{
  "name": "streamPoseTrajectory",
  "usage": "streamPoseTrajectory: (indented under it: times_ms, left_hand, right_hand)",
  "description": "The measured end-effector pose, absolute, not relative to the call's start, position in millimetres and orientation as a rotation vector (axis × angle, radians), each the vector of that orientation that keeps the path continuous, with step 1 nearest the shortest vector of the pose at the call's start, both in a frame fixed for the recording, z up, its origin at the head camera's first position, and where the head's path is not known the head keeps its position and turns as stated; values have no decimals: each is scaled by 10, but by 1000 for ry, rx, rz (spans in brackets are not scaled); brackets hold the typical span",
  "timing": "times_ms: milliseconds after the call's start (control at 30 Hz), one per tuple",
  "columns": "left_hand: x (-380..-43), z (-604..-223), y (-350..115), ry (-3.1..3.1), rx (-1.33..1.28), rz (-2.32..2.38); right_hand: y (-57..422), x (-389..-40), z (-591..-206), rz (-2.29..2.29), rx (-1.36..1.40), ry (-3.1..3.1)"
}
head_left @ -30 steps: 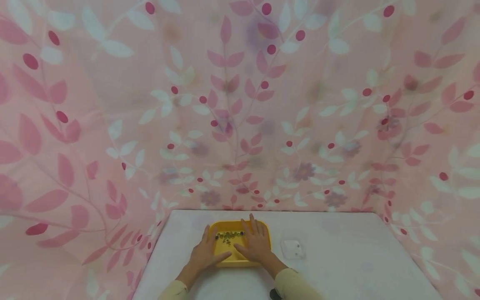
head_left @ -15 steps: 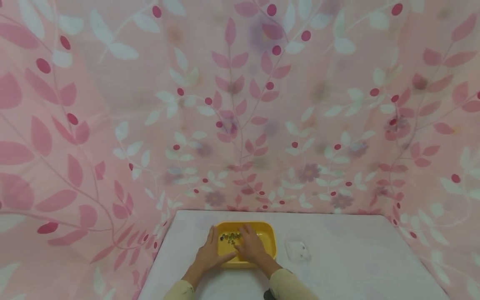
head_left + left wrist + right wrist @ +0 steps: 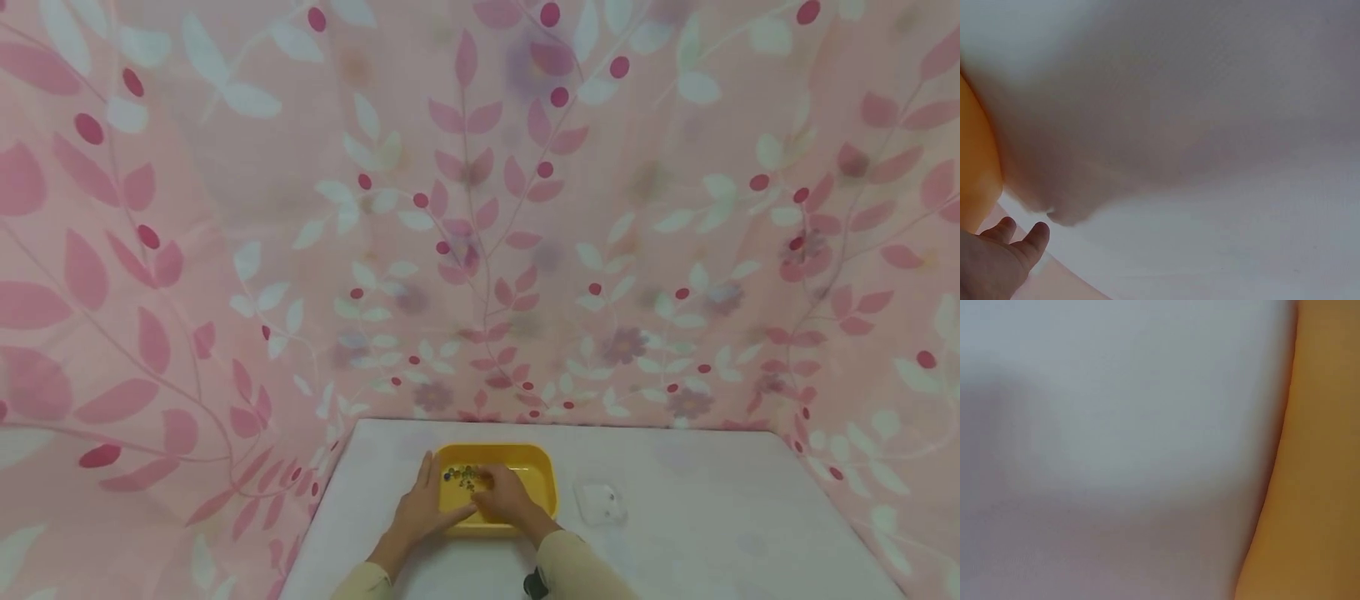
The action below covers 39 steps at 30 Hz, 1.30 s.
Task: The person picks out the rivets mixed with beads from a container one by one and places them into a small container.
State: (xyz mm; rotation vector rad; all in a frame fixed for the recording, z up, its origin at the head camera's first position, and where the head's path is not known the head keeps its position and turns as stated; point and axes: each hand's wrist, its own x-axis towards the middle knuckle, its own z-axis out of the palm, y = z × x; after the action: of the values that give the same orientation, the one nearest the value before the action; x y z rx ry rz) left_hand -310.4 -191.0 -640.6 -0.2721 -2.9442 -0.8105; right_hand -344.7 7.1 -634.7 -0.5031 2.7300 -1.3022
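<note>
A yellow tray (image 3: 536, 471) stands on the white table, with several small greenish, glassy marbles (image 3: 453, 473) in its left half. In front of them lie a few smaller bits. My left hand (image 3: 420, 507) rests along the tray's left side, fingers straight and thumb stretched over the front rim. Two of its fingertips (image 3: 1036, 240) show beside the yellow wall in the left wrist view. Over the middle of the tray, my right hand (image 3: 506, 496) bends its fingers down at the marbles; I cannot tell whether it pinches one. The right wrist view shows only table and tray wall (image 3: 1322, 456).
To the right of the tray lies a clear plastic container (image 3: 600, 502) with a few small dark spots. A dark object (image 3: 535, 583) shows at the right sleeve. Pink floral cloth (image 3: 480, 250) hangs behind the white table (image 3: 697, 508) and at both sides.
My right hand has gone from spread fingers over the tray's right side to bent fingers at the marbles. My left hand stays at the left side. The view has shifted slightly.
</note>
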Motion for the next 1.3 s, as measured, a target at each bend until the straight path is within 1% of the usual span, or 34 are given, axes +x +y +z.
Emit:
streamPoseTrajectory:
  times_ms: [133, 300, 633, 933, 1300]
  left_hand:
    - [-3117, -6426, -1920, -2940, -279, -809]
    - [-3152, -6474, -1935, -2924, -315, -805]
    - [-3169, -6477, -1920, -2953, -291, -749]
    - [-3125, -6395, -1903, -2966, -284, -759]
    - [-3100, -6382, -1882, -2946, -283, -789]
  right_hand:
    - [71, -3478, -6377, -1452, -485, 2592]
    - [23, -3514, -6402, -1464, -470, 2563]
    - [-132, -3481, -6349, -1380, -219, 2600]
    - [-144, -3513, -6445, -1302, -264, 2813]
    - [-105, -3495, -6428, -1305, -297, 2830]
